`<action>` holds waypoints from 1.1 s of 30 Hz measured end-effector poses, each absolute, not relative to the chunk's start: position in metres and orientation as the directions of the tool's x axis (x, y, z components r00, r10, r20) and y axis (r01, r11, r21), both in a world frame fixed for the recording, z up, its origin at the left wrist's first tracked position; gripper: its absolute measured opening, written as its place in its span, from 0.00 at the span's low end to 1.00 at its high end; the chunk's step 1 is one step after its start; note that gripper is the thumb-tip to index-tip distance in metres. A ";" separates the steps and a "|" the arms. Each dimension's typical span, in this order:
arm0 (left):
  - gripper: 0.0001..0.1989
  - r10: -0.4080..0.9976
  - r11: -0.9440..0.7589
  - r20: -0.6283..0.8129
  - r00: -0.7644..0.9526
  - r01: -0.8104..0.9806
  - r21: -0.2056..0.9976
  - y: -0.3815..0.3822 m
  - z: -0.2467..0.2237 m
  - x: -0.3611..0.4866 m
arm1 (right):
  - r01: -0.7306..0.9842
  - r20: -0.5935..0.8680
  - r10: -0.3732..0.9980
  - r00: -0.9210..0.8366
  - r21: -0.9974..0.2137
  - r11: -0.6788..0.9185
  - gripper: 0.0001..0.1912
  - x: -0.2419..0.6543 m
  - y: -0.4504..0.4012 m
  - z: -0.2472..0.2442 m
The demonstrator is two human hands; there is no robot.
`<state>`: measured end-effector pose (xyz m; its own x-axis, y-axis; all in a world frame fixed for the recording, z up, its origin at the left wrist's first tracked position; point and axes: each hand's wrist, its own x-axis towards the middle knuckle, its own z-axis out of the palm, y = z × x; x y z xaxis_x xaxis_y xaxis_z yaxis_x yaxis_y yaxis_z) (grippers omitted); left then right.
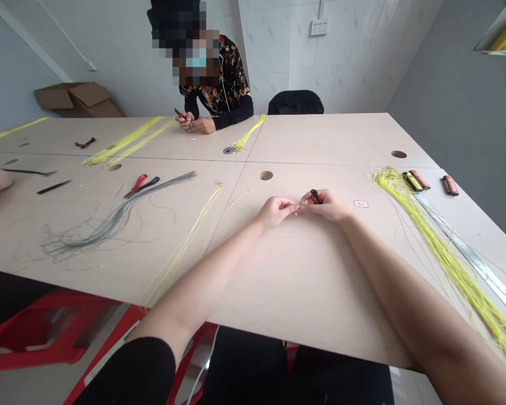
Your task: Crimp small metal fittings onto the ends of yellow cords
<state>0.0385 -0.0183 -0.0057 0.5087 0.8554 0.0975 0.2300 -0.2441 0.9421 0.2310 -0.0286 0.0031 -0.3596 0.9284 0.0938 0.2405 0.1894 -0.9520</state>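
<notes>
Left hand [277,211] and right hand [329,207] meeting at the fingertips, mid-table

Forearms come in from both sides, angled inward as a V, wrists low near the table [287,270] – pale, smooth sheet with a fine grain. Left thumb and index are pinched together at a tiny gold-toned piece [301,203], too small to identify; it sits right where the two hands meet. Right thumb and index close in on the same spot, the other fingers curled round a black-ended tool [316,196], mostly hidden in the palm.

Right side: thick yellow strand bundle [436,242], glossy and thin-stranded, knotted-looking at its far end; flat silvery strip [468,242] alongside. Small rectangular label [361,203], red-edged, just beyond the right hand. Left side: loose yellow strands [193,223], then a grey bundle [118,219] – wiry, frayed at the near end
</notes>
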 end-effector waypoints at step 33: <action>0.15 0.856 -0.306 0.117 0.503 0.311 0.900 -0.021 -0.007 0.039 | 0.303 0.078 0.902 -0.425 -0.926 0.223 0.11 0.228 -0.029 0.003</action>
